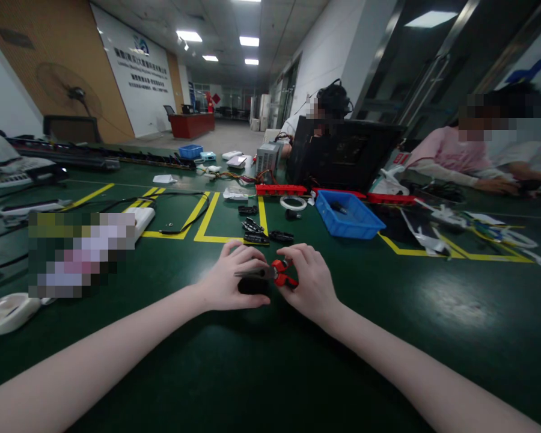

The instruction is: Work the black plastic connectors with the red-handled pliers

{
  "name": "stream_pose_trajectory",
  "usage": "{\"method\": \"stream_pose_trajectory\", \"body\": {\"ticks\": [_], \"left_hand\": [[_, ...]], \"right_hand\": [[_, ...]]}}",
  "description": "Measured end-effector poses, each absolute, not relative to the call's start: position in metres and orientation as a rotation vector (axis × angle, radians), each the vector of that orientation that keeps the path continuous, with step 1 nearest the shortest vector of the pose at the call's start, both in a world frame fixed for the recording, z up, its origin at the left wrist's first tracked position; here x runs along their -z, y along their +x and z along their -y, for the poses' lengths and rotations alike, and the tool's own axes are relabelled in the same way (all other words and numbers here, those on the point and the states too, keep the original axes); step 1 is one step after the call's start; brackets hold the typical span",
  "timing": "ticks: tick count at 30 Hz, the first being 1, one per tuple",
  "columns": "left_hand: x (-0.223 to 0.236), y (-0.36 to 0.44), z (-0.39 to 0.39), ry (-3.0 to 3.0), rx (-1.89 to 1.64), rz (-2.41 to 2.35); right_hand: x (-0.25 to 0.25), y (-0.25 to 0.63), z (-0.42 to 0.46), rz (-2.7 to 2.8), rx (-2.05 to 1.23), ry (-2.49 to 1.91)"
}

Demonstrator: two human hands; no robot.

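Red-handled long-nose pliers (277, 273) are in my right hand (313, 282), whose fingers curl around the handles. Their grey jaws point left toward my left hand (234, 279). That hand has its thumb stretched out apart from its curved fingers, with the jaw tips in the gap; whether it touches them I cannot tell. Just beyond my hands lie several small black plastic parts (253, 227), some within a yellow-taped outline. A further black part (281, 236) is to their right.
A blue tray (349, 225) with a dark item stands to the right, beside a white ring (293, 203). A phone-like blurred object and white charger (9, 313) lie left. Behind are a metal power supply box (268, 159), a black computer case (342, 153) and co-workers.
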State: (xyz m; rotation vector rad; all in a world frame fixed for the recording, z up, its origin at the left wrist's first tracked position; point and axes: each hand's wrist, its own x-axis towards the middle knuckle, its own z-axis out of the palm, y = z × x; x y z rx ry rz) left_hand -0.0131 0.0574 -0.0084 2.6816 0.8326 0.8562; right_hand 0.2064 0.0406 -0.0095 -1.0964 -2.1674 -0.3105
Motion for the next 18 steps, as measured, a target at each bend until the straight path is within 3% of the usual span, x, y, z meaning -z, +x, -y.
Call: {"method": "stream_pose_trajectory", "body": {"ticks": [13,18], "left_hand": [[0.005,0.005,-0.041,1.915,-0.893,-0.704],[0.014,0.004,-0.044,1.571,-1.030,-0.782]], "right_hand": [[0.015,0.208,-0.039,2.230,0.431,-0.916],[0.011,0.213,-0.043,2.250,0.339,-0.833]]}}
